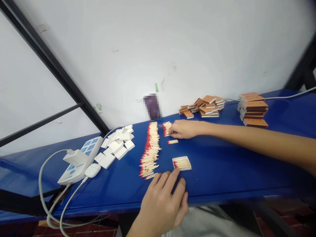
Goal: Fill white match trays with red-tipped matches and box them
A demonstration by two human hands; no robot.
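My right hand (184, 128) reaches across the blue table (222, 164) with its fingers pinched on a small bunch of red-tipped matches (167, 128) beside the long row of matches (150, 149). A few loose matches (172, 142) lie just below that hand. My left hand (164, 200) rests at the near edge, fingers stretched out, the fingertips close to an open white matchbox tray (182, 163) partly filled with matches.
Several empty white trays (118, 144) are heaped at the left, next to a white power strip (80, 159) with a charger and cables. Orange matchbox sleeves (203, 107) lie scattered at the back, and a neat stack of them (253, 109) stands at the right.
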